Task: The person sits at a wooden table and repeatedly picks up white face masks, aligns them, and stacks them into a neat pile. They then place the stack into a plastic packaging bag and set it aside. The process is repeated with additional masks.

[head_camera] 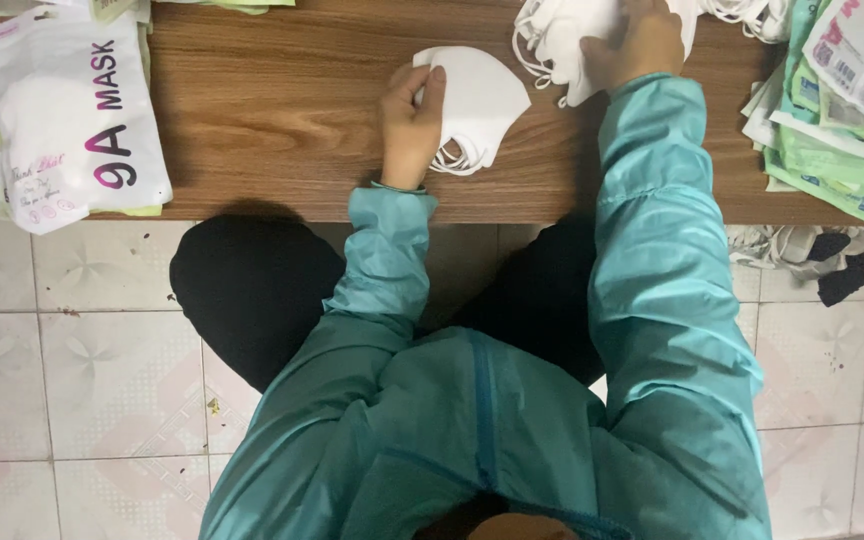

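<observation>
My left hand (412, 120) rests on the low wooden table (272, 110), fingers holding the left edge of a small stack of folded white face masks (482, 100) with ear loops hanging toward me. My right hand (637, 45) reaches further out and grasps a mask in a loose pile of white masks (562, 35) at the table's far edge. Both arms wear teal jacket sleeves.
A filled white mask packet (67, 120) lies on a stack at the table's left end. A pile of empty green-and-white packets (837, 110) sits at the right end. White and dark cloth (812, 255) lies on the tiled floor below. My dark-trousered knees are under the table edge.
</observation>
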